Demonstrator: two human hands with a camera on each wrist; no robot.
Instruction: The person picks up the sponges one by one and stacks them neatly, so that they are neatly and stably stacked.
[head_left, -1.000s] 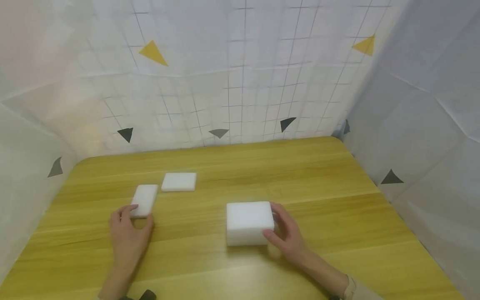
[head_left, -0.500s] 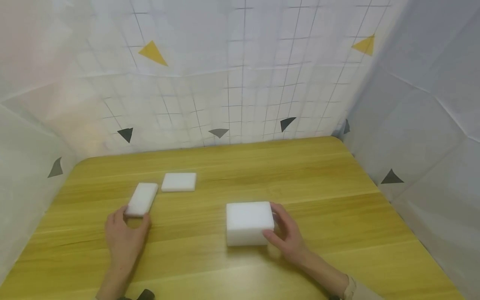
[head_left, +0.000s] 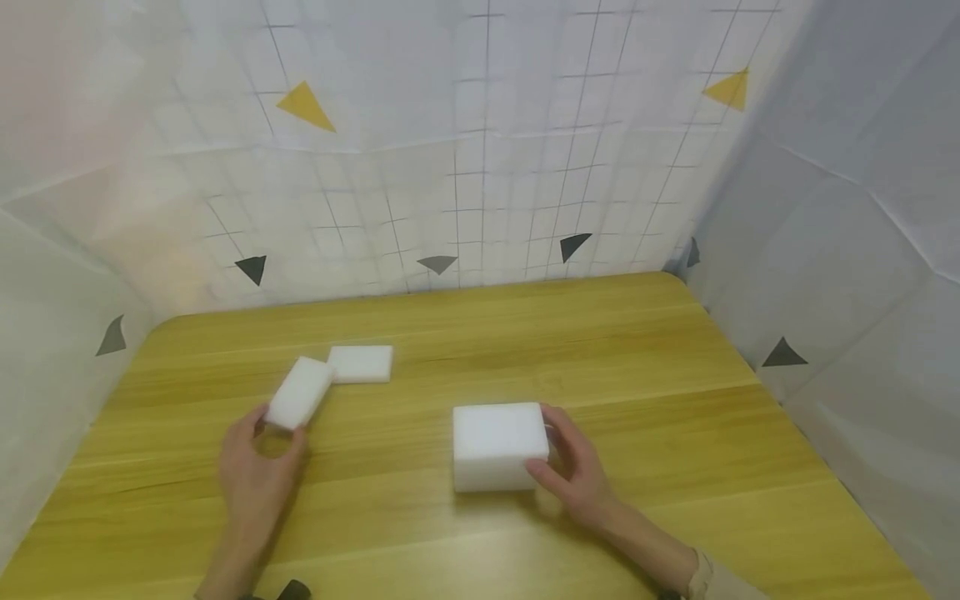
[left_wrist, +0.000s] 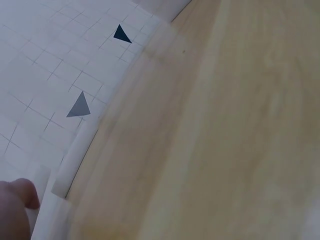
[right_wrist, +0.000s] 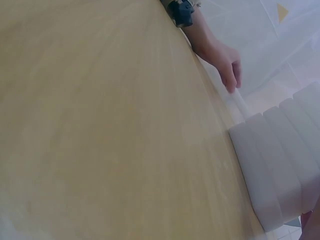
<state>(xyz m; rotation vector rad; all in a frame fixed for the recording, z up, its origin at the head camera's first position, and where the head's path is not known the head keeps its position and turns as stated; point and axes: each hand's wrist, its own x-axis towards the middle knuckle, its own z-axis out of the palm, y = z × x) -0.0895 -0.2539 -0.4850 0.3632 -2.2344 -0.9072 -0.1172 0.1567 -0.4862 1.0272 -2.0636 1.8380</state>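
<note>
Three white foam pieces sit on the wooden table, seen left to right from the head cam. Far left: left hand pinches the near end of a small foam block btwn thumb and fingers — block is tilted, near end raised off the table, far end pointing toward the back wall and just overlapping or touching the corner of a flat foam pad; can't tell which. That pad lies flat on the table, behind and slightly right of the hand. Left wrist cam shows only a fingertip at the bottom-left corner, a white foam edge beside it, and blurred wood grain.

Center-right: a thick stack of foam sheets rests flat on the table, well apart from the left pair. Right hand grips its right side, thumb at the near right corner and fingers curled round the far right edge, w/ a beige sleeve cuff at the wrist. Right wrist cam shows the stack's layered side close up, several sheets thick.

Behind and at both sides — white gridded paper walls w/ yellow and dark triangle marks.
</note>
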